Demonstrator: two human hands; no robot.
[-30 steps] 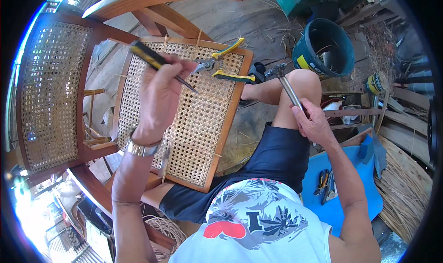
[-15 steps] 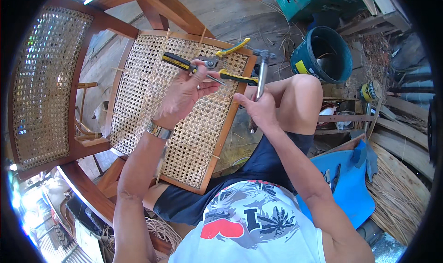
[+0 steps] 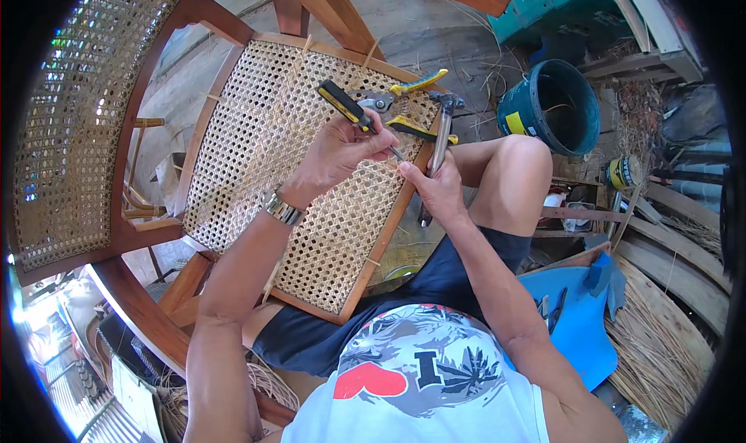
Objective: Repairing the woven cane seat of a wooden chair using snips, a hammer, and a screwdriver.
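My left hand (image 3: 336, 157) is closed around a screwdriver (image 3: 342, 102) with a black and yellow handle, its shaft slanting down to the right. The shaft's tip comes up to the thumb of my right hand (image 3: 441, 188); whether they touch I cannot tell. That hand is wrapped round a hammer (image 3: 442, 136), metal head up and dark grip end below. Beneath both hands lies a woven cane panel (image 3: 256, 101) in a wooden frame, several thin pegs or strips along its edges. Pruning shears (image 3: 418, 83) with yellow and black handles rest on its far right part, handles apart.
A wooden chair with a cane back (image 3: 85, 124) stands at the left. Far right are a dark teal bucket (image 3: 579, 128), a green crate (image 3: 536, 12) and a small can (image 3: 619, 172). A blue plastic piece (image 3: 583, 326) and bundled cane strips (image 3: 649, 350) lie at the right.
My left hand has moved right with the screwdriver, bringing its tip to the right thumb. My fingers now close lower round its handle and shaft. The whole view has shifted slightly.
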